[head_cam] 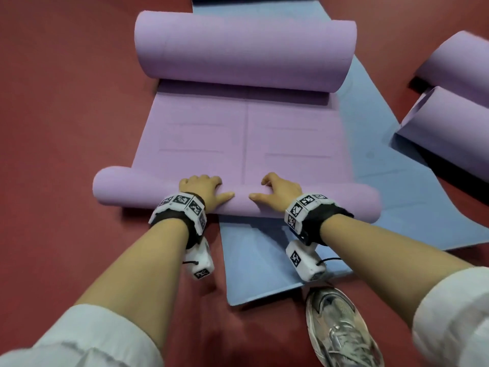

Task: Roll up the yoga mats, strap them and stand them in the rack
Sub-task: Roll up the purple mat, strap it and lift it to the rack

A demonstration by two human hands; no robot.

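Purple mat (243, 139) part-rolled on the red floor (66, 115), both hands on its near roll (330, 202)
Long axis of the near roll runs 9 to 3 o'clock, square across the person; the flat stretch left to roll lies at 12 o'clock from the fingers (209, 180) and ends in a loose far curl (243, 49). Left hand (203, 189) and right hand (280, 190) sit side by side at mid-length, equally near, fingers curled over the roll's top, thumbs pointing at each other. A blue mat (259, 260) lies beneath, skewed toward 4 o'clock
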